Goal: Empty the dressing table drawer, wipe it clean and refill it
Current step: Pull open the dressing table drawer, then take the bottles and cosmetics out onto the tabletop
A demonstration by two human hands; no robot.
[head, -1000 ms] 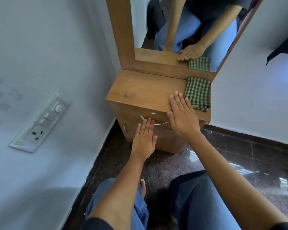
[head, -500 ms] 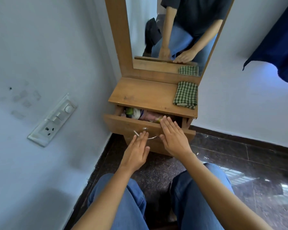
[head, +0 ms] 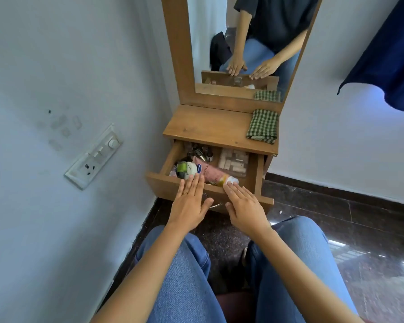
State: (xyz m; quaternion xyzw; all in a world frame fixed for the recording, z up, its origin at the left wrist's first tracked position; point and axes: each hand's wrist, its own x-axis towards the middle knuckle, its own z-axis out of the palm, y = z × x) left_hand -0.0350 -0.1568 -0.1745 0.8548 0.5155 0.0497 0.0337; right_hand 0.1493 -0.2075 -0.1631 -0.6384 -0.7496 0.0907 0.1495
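A switch panel (head: 96, 157) is fixed to the left wall, clear of the work area. The drawer (head: 163, 185) of the dressing table (head: 208, 127) stands pulled out toward the person and is full, so the step in hand is judged to be step 1, emptying, with nothing lifted yet. The left hand (head: 191, 206) lies flat over the near front edge, its 4 fingers straight and pressed together, thumb spread aside, holding nothing. Just beyond its fingertips sit a green-and-white jar (head: 184, 169) and a pink tube (head: 211, 172), with small bottles (head: 201, 151) at the far left and a clear box (head: 234, 162) at the far right. The right hand (head: 245, 206) is also flat, fingers straight and close together, tips beside the tube's white cap, gripping nothing. The checked cloth (head: 262, 125) lies folded on the right of the table top, ready for wiping. The next move probably calls for curling fingers round the nearest item, likely the tube, and lifting it out.
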